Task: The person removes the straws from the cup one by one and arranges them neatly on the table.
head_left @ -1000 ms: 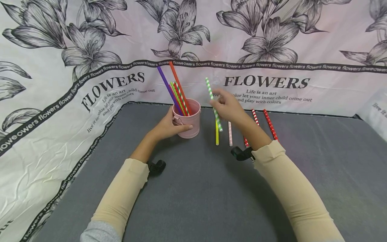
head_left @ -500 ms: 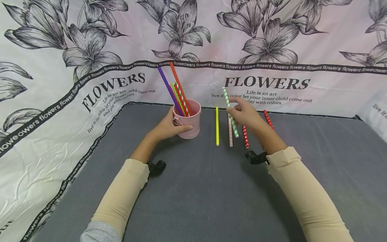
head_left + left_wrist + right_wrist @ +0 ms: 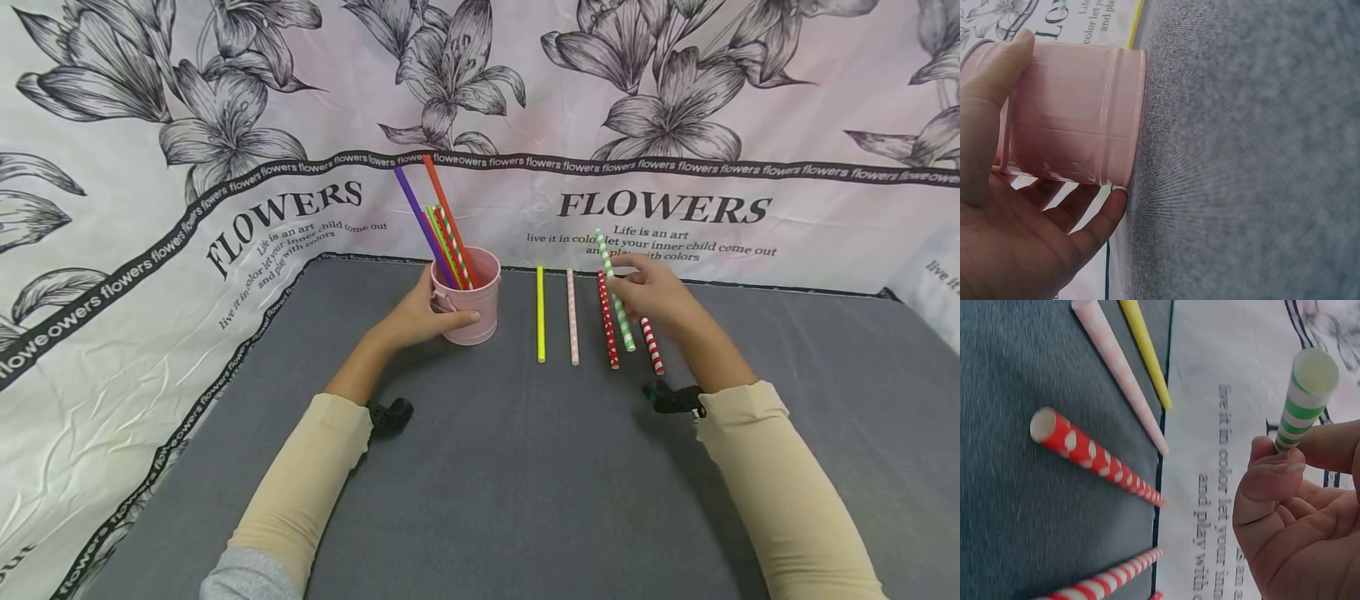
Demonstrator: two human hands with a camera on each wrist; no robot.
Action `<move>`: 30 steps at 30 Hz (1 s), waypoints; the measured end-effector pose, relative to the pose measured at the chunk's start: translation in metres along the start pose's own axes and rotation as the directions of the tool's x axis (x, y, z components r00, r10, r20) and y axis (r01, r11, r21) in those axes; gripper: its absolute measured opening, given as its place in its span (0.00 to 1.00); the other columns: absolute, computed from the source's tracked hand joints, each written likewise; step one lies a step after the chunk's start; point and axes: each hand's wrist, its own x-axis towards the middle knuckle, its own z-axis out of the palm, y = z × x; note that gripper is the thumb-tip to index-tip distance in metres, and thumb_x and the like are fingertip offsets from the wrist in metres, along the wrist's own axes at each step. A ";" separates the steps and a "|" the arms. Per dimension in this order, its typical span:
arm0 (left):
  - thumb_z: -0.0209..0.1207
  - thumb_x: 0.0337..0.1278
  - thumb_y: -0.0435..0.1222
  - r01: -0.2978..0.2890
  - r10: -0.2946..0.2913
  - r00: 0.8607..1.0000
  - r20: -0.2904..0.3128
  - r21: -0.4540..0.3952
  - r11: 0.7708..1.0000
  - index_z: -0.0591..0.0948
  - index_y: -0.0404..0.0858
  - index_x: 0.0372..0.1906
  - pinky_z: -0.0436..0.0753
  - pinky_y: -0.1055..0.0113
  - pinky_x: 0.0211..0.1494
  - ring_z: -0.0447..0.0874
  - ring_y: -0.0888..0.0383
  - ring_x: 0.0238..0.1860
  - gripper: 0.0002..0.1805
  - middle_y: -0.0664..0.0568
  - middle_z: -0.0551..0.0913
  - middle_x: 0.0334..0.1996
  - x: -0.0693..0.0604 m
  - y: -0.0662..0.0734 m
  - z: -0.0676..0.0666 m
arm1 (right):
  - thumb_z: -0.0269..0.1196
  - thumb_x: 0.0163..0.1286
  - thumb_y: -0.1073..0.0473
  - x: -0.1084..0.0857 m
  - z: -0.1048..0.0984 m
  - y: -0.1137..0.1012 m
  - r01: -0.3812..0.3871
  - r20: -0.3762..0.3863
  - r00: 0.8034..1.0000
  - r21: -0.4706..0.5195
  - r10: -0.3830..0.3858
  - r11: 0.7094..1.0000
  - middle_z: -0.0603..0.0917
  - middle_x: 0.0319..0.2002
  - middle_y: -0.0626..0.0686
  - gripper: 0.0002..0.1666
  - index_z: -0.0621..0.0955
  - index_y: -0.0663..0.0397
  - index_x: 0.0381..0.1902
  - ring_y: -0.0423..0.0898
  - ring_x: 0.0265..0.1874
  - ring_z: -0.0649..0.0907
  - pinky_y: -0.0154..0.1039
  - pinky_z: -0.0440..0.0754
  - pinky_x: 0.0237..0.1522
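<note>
My left hand (image 3: 418, 315) grips a small pink bucket (image 3: 480, 310) by its side, thumb across the front. In the left wrist view the bucket (image 3: 1066, 106) stands on the table, fingers around it. Several straws lean in it, including a purple straw (image 3: 417, 208) and an orange straw (image 3: 439, 193). My right hand (image 3: 658, 292) pinches a green-and-white striped straw (image 3: 625, 323) between thumb and fingers, tilted above the table. Close below it lie a red straw with white dots (image 3: 609, 325) and a red-and-white striped straw (image 3: 652, 346), partly hidden by the hand.
A yellow straw (image 3: 541, 315) and a pale pink dotted straw (image 3: 573, 318) lie side by side right of the bucket. A bit of another red straw (image 3: 1157, 595) shows in the right wrist view. A flower-printed cloth (image 3: 480, 208) hangs behind the grey tabletop (image 3: 480, 467).
My right hand has carried the green striped straw rightward, from beside the bucket, past the yellow and pink straws, to the red ones. The left hand and bucket stay in place.
</note>
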 end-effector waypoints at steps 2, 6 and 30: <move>0.72 0.54 0.45 0.004 -0.004 1.000 0.004 0.000 1.000 0.51 0.46 0.76 0.69 0.48 0.68 0.67 0.52 0.64 0.52 0.48 0.66 0.67 0.000 0.001 0.000 | 0.53 0.80 0.55 -0.002 -0.006 0.005 -0.014 -0.008 1.000 0.005 0.014 1.000 0.76 0.53 0.69 0.32 0.60 0.60 0.76 0.45 0.27 0.77 0.44 0.82 0.35; 0.72 0.54 0.45 0.013 -0.013 1.000 0.007 -0.005 1.000 0.50 0.46 0.76 0.69 0.48 0.68 0.67 0.52 0.64 0.52 0.48 0.66 0.67 0.001 0.002 0.000 | 0.53 0.80 0.55 -0.005 -0.017 0.015 -0.033 -0.022 0.999 0.009 0.033 0.999 0.77 0.50 0.67 0.33 0.60 0.61 0.76 0.45 0.28 0.78 0.44 0.82 0.34; 0.71 0.55 0.42 0.016 -0.016 1.000 0.008 -0.013 1.000 0.51 0.44 0.76 0.68 0.46 0.68 0.67 0.50 0.65 0.51 0.46 0.66 0.67 -0.002 0.004 0.000 | 0.51 0.80 0.59 -0.019 -0.063 0.065 -0.107 -0.079 0.991 0.040 0.110 0.994 0.79 0.33 0.47 0.34 0.56 0.71 0.74 0.40 0.24 0.77 0.38 0.81 0.30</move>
